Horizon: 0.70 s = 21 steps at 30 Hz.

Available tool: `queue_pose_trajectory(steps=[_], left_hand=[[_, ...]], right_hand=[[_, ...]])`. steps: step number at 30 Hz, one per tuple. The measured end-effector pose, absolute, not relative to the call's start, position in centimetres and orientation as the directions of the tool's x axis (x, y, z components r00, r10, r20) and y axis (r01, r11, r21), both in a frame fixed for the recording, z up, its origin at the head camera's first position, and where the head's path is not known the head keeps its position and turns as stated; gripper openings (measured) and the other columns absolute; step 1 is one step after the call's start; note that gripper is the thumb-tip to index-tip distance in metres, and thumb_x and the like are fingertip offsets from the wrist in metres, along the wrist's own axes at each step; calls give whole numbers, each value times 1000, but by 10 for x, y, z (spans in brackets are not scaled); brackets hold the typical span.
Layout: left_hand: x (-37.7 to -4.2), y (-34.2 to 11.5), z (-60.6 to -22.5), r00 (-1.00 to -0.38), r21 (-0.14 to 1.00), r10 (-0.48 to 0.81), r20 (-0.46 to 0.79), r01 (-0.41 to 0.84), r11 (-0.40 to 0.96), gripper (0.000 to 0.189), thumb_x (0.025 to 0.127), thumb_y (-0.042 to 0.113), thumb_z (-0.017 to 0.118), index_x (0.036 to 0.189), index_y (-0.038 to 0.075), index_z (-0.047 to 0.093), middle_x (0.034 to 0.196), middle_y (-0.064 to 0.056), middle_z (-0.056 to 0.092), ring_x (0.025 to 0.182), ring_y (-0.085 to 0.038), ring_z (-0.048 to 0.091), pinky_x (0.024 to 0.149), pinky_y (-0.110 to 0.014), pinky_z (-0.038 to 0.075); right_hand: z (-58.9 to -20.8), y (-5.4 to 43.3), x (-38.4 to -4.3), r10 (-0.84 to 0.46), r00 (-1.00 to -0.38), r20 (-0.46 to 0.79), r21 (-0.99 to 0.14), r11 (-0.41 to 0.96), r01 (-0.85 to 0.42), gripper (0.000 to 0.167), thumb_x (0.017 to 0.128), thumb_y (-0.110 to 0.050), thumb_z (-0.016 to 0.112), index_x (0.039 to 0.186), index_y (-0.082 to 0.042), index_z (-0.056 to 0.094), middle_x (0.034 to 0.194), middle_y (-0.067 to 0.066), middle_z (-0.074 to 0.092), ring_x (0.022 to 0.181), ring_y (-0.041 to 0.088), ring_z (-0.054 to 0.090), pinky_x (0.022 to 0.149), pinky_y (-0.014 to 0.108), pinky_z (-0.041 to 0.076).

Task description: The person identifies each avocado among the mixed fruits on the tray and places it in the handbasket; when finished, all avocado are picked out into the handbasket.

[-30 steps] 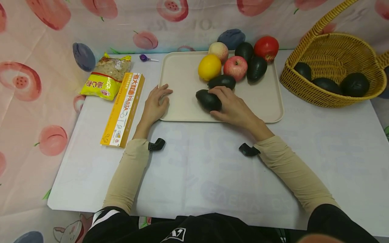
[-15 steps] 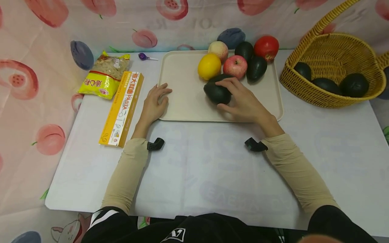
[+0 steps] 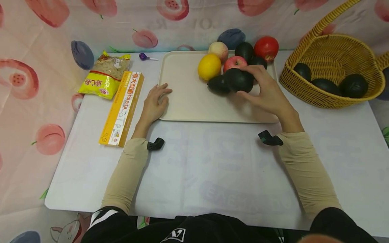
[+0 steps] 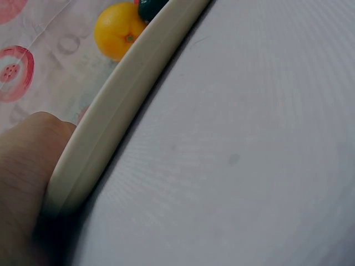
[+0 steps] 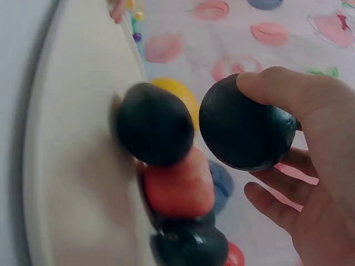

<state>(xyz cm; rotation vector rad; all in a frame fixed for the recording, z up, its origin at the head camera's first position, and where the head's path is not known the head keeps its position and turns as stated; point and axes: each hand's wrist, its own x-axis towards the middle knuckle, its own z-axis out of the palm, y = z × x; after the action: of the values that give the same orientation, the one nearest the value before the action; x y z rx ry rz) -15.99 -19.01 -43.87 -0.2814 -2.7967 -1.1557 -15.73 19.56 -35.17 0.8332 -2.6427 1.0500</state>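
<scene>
Your right hand (image 3: 268, 91) pinched a raised avocado (image 3: 238, 80); your left hand (image 3: 155, 102) lay relaxed. An apple (image 3: 234, 62) and yellow fruit (image 3: 209, 67) sat beyond.

The tray (image 3: 188, 104) lies before me towards the back of the table (image 3: 194, 162), my left hand (image 3: 155, 102) at its left rim. My right hand (image 3: 268, 92) holds one avocado (image 3: 240, 80) above it, in front of the apple (image 3: 235, 62). Just left of that, on the tray, lies a second avocado (image 3: 217, 85). The citrus fruit (image 3: 209, 66) sits left of the apple, the peach (image 3: 218, 50) behind them both. Right of the apple are two more avocados (image 3: 244, 51), one behind the other, with the pomegranate (image 3: 266, 48) at the far right corner. Left of the tray I have the pasta box (image 3: 121, 109), the bag (image 3: 105, 75) behind it, and the lollipop (image 3: 147, 57) right of the bag. On my right stands the basket (image 3: 334, 44), three dark fruits (image 3: 354, 85) inside.
</scene>
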Motion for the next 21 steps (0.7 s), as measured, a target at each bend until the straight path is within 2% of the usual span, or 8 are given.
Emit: queue_pose_trajectory(steps=[5,9,17,21], left_hand=[[-160,-190,-439,-978,692,132,163,208,691,31,91,13,51,119,17,64,145,1,47,144,-24,24,118,-46,19],[-160,-190,-438,-977,693,132,166,211,689,30,91,13,52,119,16,64,145,0,47,144,-24,24,118,-46,19],[-159,-190,-437,-978,689,131,164,208,694,31,91,12,52,118,16,64,145,-1,47,144,-26,25,119,-45,19],[-159,-189,-436,-978,690,131,162,207,693,31,90,12,51,118,15,64,145,-2,47,144,-26,25,118,-45,19]], right_hand=[[-346,211,-158,-393,-837,382,-589,595,-548,68,74,-14,79,135,-17,48,134,4,50,111,15,47,87,10,35],[-342,222,-160,-351,-853,387,-596,611,-521,70,72,-11,80,134,-18,50,132,3,52,116,12,45,87,11,37],[-338,240,-162,-292,-868,401,-610,622,-491,75,69,-1,80,135,-17,51,131,7,52,105,1,41,81,12,34],[-335,249,-162,-247,-873,420,-627,617,-476,74,68,1,79,135,-15,51,129,4,52,103,-1,41,80,13,34]])
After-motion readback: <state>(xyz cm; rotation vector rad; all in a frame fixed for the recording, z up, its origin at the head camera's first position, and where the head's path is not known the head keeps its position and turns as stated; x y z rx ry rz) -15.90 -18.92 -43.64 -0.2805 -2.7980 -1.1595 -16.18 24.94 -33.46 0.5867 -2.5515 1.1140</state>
